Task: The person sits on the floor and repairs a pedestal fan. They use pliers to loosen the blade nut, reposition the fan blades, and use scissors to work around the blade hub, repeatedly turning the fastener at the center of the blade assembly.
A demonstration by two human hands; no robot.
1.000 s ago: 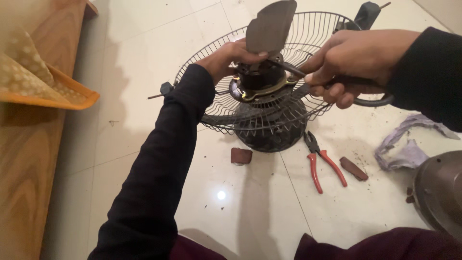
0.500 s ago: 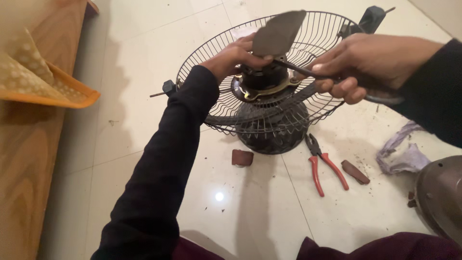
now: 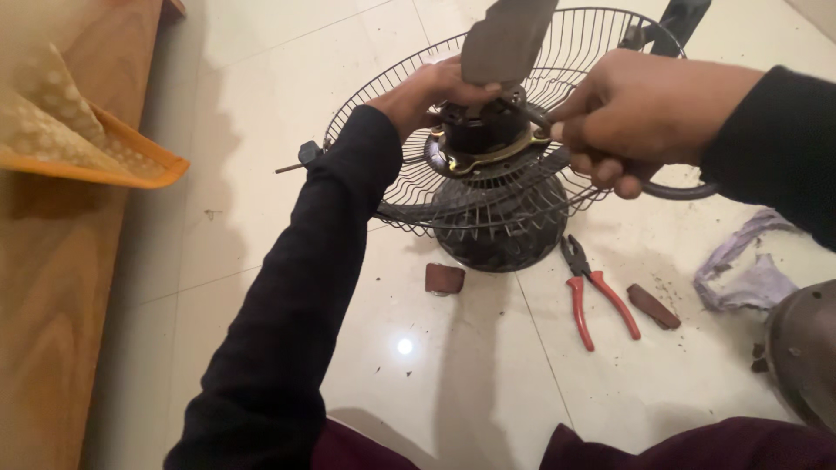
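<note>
Now the fan (image 3: 496,187) stands on the white floor (image 3: 261,104) in the upper middle of the frame, with its wire guard (image 3: 392,87) open toward the camera. The left hand (image 3: 427,91) reaches in from the lower left and closes its fingers on the dark hub (image 3: 475,130), at the foot of a dusty blade (image 3: 505,39) that points up to the top edge. The right hand (image 3: 640,117) comes from the right and is closed around a dark curved blade (image 3: 679,190), just beside the hub. A brass-coloured ring (image 3: 488,158) sits under the hub.

Below the fan, red pliers (image 3: 596,300) lie on the floor, between two small brown pieces (image 3: 444,278) (image 3: 653,306). A pale cloth (image 3: 749,274) lies at the right, near a round metal part (image 3: 805,348) in the lower right corner. A yellow cloth (image 3: 70,139) rests on wood (image 3: 52,296) at the left edge.
</note>
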